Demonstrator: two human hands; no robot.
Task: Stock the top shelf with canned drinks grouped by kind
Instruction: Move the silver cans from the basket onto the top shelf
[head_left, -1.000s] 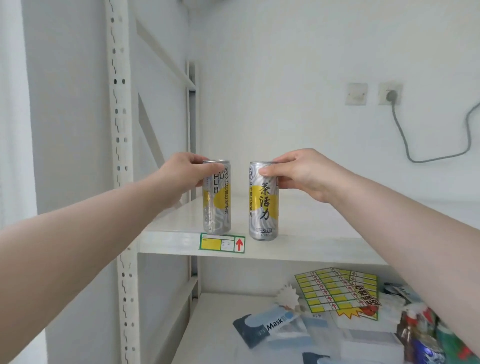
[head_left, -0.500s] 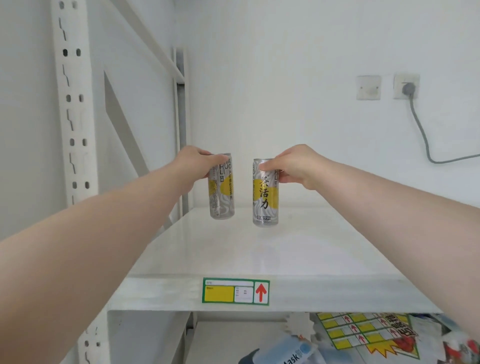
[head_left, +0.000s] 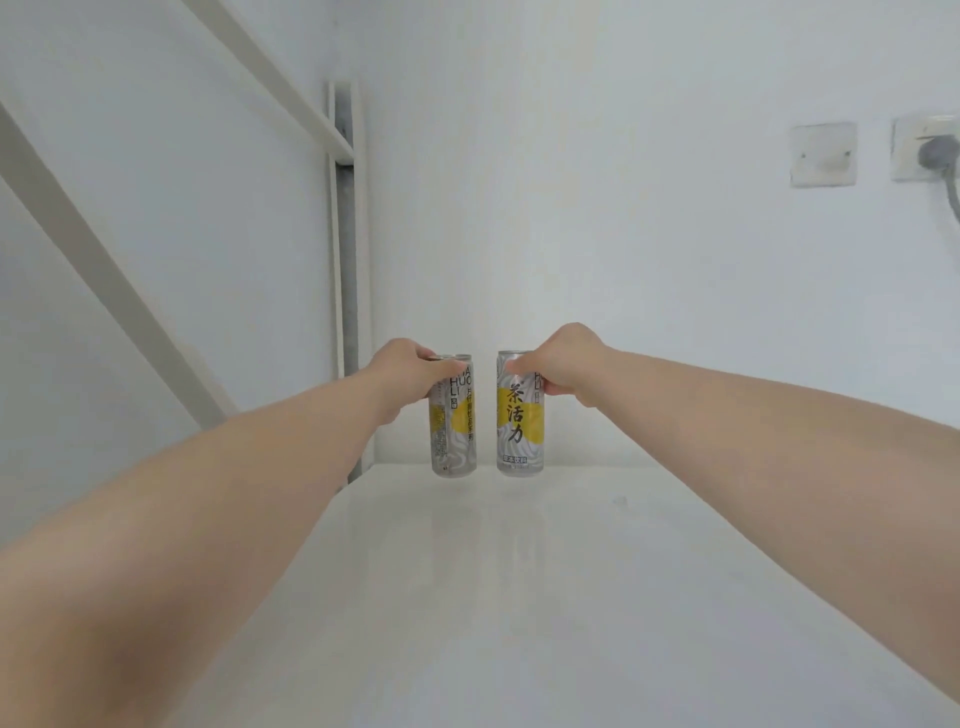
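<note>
Two tall silver cans with yellow patches and black lettering stand side by side at the back of the white top shelf (head_left: 519, 597), near the wall. My left hand (head_left: 410, 371) grips the left can (head_left: 453, 431) around its upper part. My right hand (head_left: 563, 364) grips the right can (head_left: 520, 423) around its top. Both arms stretch far forward over the shelf. The cans' bases sit at or just above the shelf surface; I cannot tell whether they touch it.
A white upright post (head_left: 349, 291) and a diagonal brace (head_left: 104, 249) of the rack stand to the left. On the back wall at the right are a blank plate (head_left: 823, 154) and a socket with a grey plug (head_left: 930, 150).
Both hands have carried the two cans from the shelf's front edge to its back, close to the wall. The view has moved in over the shelf, hiding the lower shelf.
</note>
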